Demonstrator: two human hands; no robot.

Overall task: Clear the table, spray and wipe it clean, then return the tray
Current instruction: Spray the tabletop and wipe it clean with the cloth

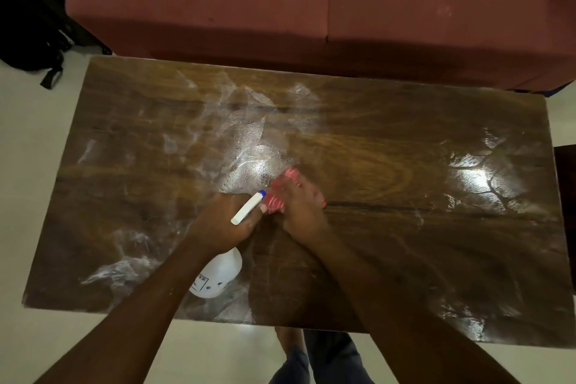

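While our right hand (300, 203) presses the red cloth (277, 196) flat on the desk (374, 134), our left hand (230, 221) grips the spray bottle (218, 274). Wet streaks (246, 134) lie left and right of it.

Our left hand (224, 223) grips the white spray bottle (218, 277) near the middle of the wooden table (405, 150), and just beside it our right hand (300, 207) presses the red cloth (277, 199) down; wet streaks shine across the tabletop.
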